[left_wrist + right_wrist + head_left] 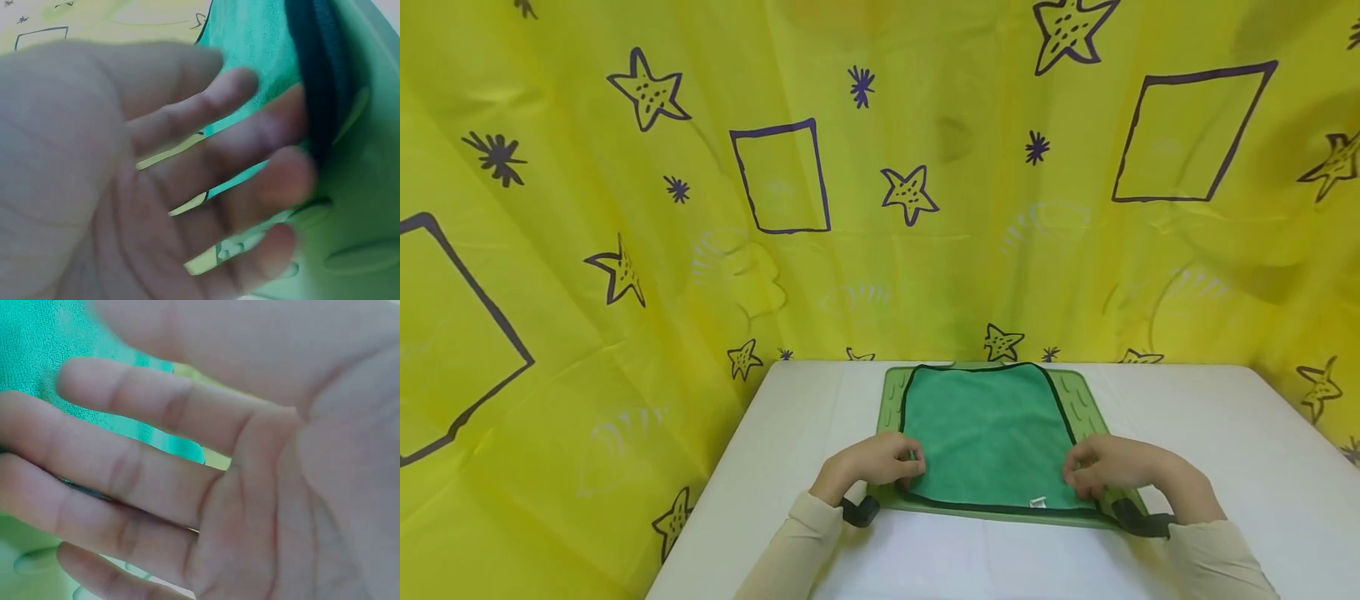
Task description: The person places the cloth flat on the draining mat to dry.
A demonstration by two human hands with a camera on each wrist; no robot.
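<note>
White tabletop (1225,450), yellow backdrop sheet (925,250) behind and at left (creased, printed with dark stars (647,90) and squares (782,177))

Yellow backdrop sheet (880,167) fills the whole rear and both sides, creased, hanging down to table level. Printed on it: dark purple outlined stars, squares, small asterisk bursts, plus faint pale shell-like shapes. White table (1225,467) in front, its far edge touching the sheet. Even, soft light, faint shadows on the sheet's upper right.
</note>
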